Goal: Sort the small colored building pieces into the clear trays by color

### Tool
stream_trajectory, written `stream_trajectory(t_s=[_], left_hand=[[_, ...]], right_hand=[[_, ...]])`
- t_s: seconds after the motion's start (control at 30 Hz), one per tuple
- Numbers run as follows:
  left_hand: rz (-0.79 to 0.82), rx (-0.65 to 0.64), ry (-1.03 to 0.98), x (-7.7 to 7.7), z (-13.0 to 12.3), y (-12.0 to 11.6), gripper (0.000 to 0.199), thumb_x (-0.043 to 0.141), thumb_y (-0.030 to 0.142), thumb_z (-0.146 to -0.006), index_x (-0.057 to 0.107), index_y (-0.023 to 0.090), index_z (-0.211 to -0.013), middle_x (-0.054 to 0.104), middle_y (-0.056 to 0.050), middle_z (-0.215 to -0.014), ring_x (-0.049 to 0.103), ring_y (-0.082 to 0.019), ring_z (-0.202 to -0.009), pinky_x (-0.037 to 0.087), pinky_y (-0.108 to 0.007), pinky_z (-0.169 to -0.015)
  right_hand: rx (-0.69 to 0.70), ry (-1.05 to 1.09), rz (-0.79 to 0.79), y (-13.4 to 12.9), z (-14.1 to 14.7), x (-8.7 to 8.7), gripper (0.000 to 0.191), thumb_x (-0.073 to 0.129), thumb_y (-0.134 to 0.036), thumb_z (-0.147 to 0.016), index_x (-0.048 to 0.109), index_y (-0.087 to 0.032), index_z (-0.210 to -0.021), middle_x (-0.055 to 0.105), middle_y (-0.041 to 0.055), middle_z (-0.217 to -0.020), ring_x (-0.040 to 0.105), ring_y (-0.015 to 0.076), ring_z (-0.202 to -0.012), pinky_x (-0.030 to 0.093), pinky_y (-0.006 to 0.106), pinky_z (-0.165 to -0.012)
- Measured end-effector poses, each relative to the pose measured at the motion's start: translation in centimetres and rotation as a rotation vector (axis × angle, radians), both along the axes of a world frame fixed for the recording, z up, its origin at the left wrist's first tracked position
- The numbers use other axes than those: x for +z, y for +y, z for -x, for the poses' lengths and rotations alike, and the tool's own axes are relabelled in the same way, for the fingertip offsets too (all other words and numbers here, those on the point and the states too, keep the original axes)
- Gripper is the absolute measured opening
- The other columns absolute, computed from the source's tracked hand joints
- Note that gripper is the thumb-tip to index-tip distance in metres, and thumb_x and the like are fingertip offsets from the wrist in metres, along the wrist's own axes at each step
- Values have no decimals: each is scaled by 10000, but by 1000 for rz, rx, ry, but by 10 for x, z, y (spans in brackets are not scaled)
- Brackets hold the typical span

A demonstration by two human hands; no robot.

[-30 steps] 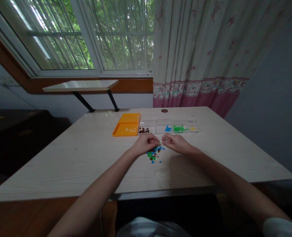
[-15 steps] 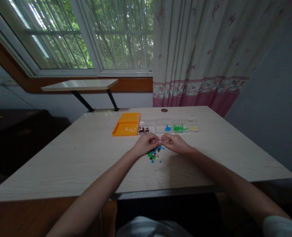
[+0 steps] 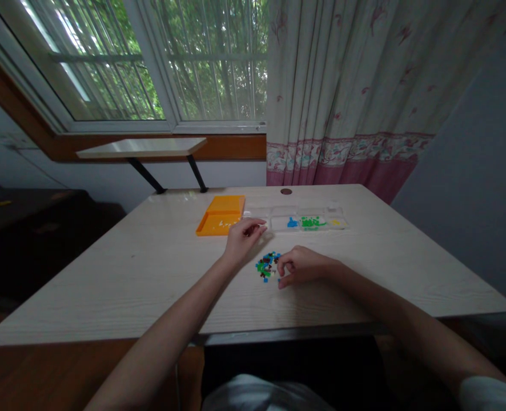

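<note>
Left hand (image 3: 241,237): at clear compartment tray (image 3: 278,223), with fingertips close together; cannot tell whether pinching anything. Right hand (image 3: 306,264): with thumb and forefinger spread, beside mixed heap of tiny coloured pieces (image 3: 266,265) on pale tabletop (image 3: 159,274). In tray, separately: blue pieces (image 3: 293,222), green pieces (image 3: 310,222), yellow pieces (image 3: 335,222). At tray's left: open orange case (image 3: 226,203), with white pieces (image 3: 226,224) inside.

Dim and greyish nearly all over, lit from the window (image 3: 216,65) at the back, flaring almost white behind the bars (image 3: 107,85) on the left! Catching a pale sheen along the shelf (image 3: 150,146). Softly shadowed on the table (image 3: 150,274) beneath the right hand (image 3: 280,274), near black below. Stretched towards the edges, too soft to separate the tiny pieces (image 3: 266,264) cleanly.
</note>
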State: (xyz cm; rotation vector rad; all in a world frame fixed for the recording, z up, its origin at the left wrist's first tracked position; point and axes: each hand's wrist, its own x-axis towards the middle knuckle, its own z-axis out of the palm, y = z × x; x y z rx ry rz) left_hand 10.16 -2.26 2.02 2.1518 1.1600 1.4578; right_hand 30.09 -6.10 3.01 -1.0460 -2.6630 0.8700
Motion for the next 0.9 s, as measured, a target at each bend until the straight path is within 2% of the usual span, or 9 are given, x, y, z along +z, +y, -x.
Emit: stream_trajectory(t_s=[0.23, 0.5, 0.6, 0.7, 0.83, 0.9], left_hand=[[22, 3, -21, -1, -1, 0, 218, 594, 344, -756, 659, 166, -864, 633, -35, -751, 512, -103, -605, 407, -213, -582], [67, 11, -12, 2, 0, -2, 256, 563, 367, -771, 651, 156, -887, 630, -46, -773, 518, -111, -635, 411, -220, -604], [75, 42, 54, 2, 4, 3, 274, 533, 371, -785, 645, 147, -896, 620, -40, -744, 512, -111, -622, 400, -216, -589], [102, 159, 194, 4, 17, 11, 292, 501, 385, -790, 643, 156, -902, 600, -22, -689, 514, -119, -610, 385, -217, -571], [159, 448, 350, 5, 46, 24, 320, 447, 399, -800, 645, 182, -927, 612, -29, -723, 542, -147, -649, 363, -231, -559], [221, 543, 419, 5, 60, 29, 324, 441, 404, -796, 646, 191, -929, 627, -37, -751, 556, -162, -668, 363, -240, -562]], right_hand=[[44, 39, -34, 1, -1, -2, 185, 619, -354, -707, 661, -184, -766, 487, -56, -514, 454, 60, -480, 311, 175, -515], [51, 106, 14, 4, -5, -5, 141, 623, -293, -701, 676, -185, -774, 495, -51, -526, 453, 63, -480, 311, 172, -494], [48, 104, 22, 6, -6, -8, 152, 628, -301, -696, 678, -184, -780, 495, -51, -526, 451, 63, -481, 303, 172, -485], [56, 103, 31, 8, -7, -9, 160, 630, -307, -696, 676, -179, -780, 490, -52, -528, 443, 60, -481, 302, 169, -483], [47, 87, 48, 8, -6, -7, 180, 630, -320, -699, 677, -169, -786, 489, -50, -529, 433, 58, -479, 296, 169, -478], [47, 89, 60, 7, -6, -5, 183, 620, -321, -713, 681, -166, -789, 494, -48, -529, 424, 57, -478, 295, 172, -483]])
